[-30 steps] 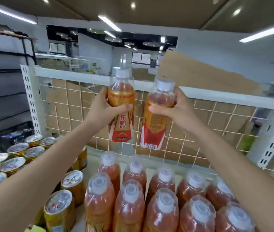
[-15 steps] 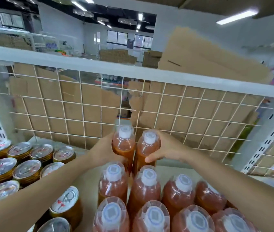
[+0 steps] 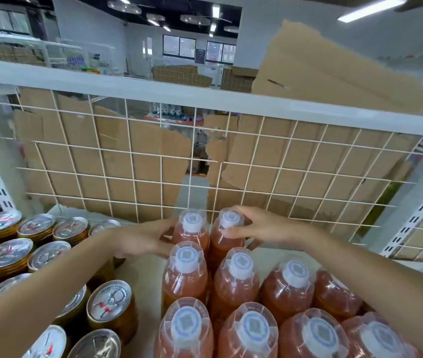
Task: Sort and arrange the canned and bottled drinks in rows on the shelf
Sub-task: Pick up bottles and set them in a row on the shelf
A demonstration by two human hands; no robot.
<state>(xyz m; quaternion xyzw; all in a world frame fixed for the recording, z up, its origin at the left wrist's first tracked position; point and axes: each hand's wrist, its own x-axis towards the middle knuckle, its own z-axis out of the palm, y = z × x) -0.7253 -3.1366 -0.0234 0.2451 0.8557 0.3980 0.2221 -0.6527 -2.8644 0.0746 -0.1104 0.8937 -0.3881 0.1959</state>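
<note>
standing upright at the back of the shelf (image 3: 142, 277), the left bottle (image 3: 191, 236) and the right bottle (image 3: 224, 244) sit side by side and touch each other, just in front of the wire grid (image 3: 132, 161). both are clear plastic, filled with an orange-pink drink and closed by a white cap under a clear cover. their long axes run straight up and down, caps pointing up towards the camera.

the left hand (image 3: 143, 239) grasps the left bottle from its left side, thumb near the neck and fingers curled round the body lower down. the right hand (image 3: 262, 228) grasps the right bottle, fingers arched over the cap and thumb laid across the shoulder.

nearer the camera, the other bottles (image 3: 238, 282) stand upright in rows directly behind those two, packed close, all sealed and holding the same orange-pink drink.

to the left, apart from the bottles across a bare strip of shelf, the cans (image 3: 8, 254) stand upright in rows, gold-sided with silver pull-tab lids, all unopened. the left forearm passes over some of them.

behind the grid, torn cardboard (image 3: 81, 140) covers most of the back, with a ragged gap near the middle. a folded cardboard box (image 3: 321, 73) leans above the shelf's top rail at the right.
</note>
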